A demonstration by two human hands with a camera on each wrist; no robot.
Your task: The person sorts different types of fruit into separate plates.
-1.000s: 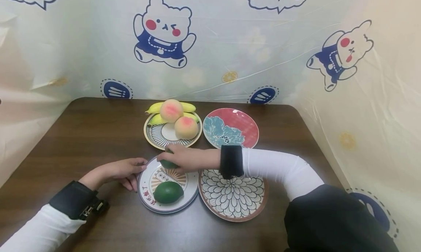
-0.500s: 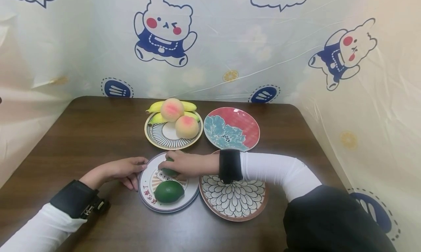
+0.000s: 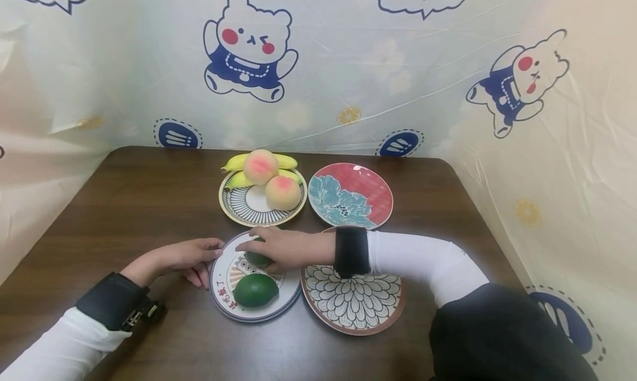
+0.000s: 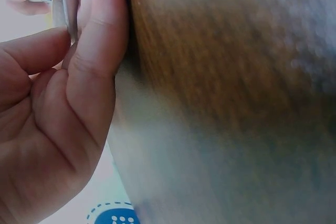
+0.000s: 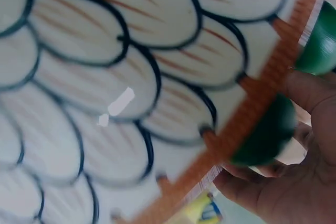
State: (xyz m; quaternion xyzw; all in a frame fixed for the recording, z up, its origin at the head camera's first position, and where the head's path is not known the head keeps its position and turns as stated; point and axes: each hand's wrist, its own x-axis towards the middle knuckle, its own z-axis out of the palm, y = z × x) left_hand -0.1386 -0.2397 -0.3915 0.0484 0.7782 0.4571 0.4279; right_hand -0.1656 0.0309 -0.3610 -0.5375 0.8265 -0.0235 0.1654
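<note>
In the head view, my right hand (image 3: 288, 249) grips a green lime (image 3: 257, 254) over the back part of a white plate (image 3: 288, 298) with a sunburst print. The right wrist view shows thumb and fingers on either side of that lime (image 5: 270, 135). A second lime (image 3: 255, 291) lies on the same plate, nearer the front. At the plate's left rim, my left hand (image 3: 181, 259) pinches the edge. In the left wrist view, its thumb (image 4: 44, 51) meets the rim and the other fingers lie along the far side. A second rim shows under the white plate.
Behind stands a striped plate (image 3: 229, 207) with bananas (image 3: 286, 161) and two peaches (image 3: 282, 193). Beside it is a red plate (image 3: 370, 190) with a blue flower. A petal-patterned plate (image 3: 353, 303) sits under my right forearm. A printed curtain (image 3: 348, 55) surrounds the dark wooden table (image 3: 149, 198).
My right hand has come down a little toward the front with its lime, onto the white plate. The left hand and the other lime have stayed put.
</note>
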